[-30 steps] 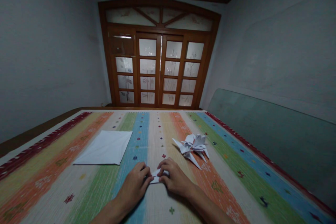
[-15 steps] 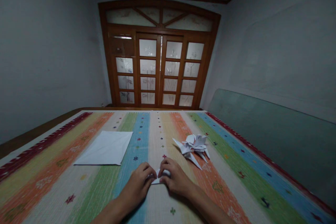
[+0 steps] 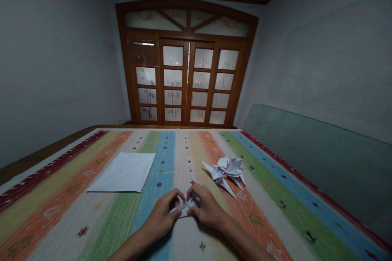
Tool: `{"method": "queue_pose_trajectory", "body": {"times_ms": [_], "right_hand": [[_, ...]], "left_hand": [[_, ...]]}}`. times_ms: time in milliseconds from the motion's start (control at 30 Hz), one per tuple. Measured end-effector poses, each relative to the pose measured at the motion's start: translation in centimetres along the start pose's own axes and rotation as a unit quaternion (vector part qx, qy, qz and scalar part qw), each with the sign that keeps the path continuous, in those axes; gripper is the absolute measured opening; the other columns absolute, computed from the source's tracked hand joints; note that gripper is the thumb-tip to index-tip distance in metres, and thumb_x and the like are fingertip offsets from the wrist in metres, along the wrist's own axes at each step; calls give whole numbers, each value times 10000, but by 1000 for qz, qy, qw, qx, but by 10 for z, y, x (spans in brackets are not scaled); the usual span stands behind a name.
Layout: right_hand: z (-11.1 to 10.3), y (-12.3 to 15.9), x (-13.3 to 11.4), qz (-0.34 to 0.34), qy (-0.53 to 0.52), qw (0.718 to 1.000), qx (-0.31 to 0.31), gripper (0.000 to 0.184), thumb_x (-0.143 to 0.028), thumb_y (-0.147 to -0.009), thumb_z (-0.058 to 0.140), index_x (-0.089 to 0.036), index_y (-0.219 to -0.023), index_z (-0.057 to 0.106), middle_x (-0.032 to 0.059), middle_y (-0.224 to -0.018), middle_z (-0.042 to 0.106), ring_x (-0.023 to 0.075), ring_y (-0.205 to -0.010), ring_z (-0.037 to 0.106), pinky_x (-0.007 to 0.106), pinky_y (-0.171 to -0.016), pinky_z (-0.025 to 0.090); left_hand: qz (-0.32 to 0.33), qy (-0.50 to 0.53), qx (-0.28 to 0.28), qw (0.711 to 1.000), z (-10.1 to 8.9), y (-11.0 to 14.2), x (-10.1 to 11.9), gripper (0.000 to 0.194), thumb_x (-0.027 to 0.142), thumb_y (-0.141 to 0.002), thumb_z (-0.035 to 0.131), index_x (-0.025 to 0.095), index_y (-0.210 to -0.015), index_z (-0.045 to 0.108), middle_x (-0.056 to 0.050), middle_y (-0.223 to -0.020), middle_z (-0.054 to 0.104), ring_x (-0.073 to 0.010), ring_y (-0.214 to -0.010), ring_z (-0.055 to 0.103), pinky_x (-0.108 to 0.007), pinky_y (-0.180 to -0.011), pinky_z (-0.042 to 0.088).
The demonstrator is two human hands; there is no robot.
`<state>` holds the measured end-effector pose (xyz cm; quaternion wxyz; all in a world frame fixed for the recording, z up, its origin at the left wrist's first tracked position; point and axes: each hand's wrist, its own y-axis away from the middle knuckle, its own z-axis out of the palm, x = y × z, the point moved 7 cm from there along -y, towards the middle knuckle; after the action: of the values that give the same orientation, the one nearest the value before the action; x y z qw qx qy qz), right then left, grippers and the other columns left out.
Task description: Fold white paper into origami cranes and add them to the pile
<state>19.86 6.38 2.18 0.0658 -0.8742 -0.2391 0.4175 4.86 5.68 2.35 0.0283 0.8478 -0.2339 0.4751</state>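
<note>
Running left to right: a pale wall (image 3: 55,57), then a brown wooden table edge (image 3: 39,155) poking out past a striped tablecloth (image 3: 116,228) with little motifs all over it. Flat white paper (image 3: 125,173) lies on the cloth left of centre. Next up is the left hand (image 3: 161,216), thumb and fingers pinching one end of a small folded paper (image 3: 184,209), which is low in the middle, close to the person. Way behind that are wood-framed doors (image 3: 187,81) with patterned glass panes. The right hand (image 3: 208,210) has the other end of the folded bit gripped. Beyond it and to the right sits a spiky white origami piece (image 3: 226,171), apart from the hand. Far right, a pale green panel (image 3: 306,142) stands alongside the table, can't tell what it is.

As for edges, the left one is well away from the hands, with the flat paper partly between. A long run of cloth stretches ahead to the far edge. On the right, a dark red band borders the cloth; can't tell how much gap the panel leaves there.
</note>
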Motion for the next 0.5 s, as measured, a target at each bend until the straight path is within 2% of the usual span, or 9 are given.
{"method": "queue_pose_trajectory", "body": {"times_ms": [67,200,333,500], "right_hand": [[0,1,1,1,12,1000,3,409,19,-640,759,-200,-973,671,9,-984,672,206,-955,584,327,-878,419],[1,1,2,-13,7,1000,-3,297,5,-662,782,-188,-864,680,8,-933,681,196,-938,606,317,-890,423],[2,1,1,-29,5,999,-11,231,2,-699,765,-189,-804,688,14,-924,686,188,-941,620,299,-883,446],[0,6,-6,-77,20,996,-29,154,-76,-761,772,-196,-828,702,52,-1078,709,208,-1038,624,326,-945,466]], "left_hand": [[18,-12,3,1000,1,2,1,215,122,-760,554,203,-942,636,2,-823,635,-203,-810,579,-307,-766,428],[60,-102,5,993,4,8,6,144,120,-873,546,204,-895,661,-52,-961,675,-234,-950,601,-355,-864,438],[90,-199,10,976,4,12,15,124,111,-897,604,210,-912,678,-71,-1024,673,-258,-998,602,-378,-870,467],[166,-288,8,943,7,15,20,112,128,-906,654,200,-991,671,-78,-1039,711,-277,-980,598,-398,-845,501]]}}
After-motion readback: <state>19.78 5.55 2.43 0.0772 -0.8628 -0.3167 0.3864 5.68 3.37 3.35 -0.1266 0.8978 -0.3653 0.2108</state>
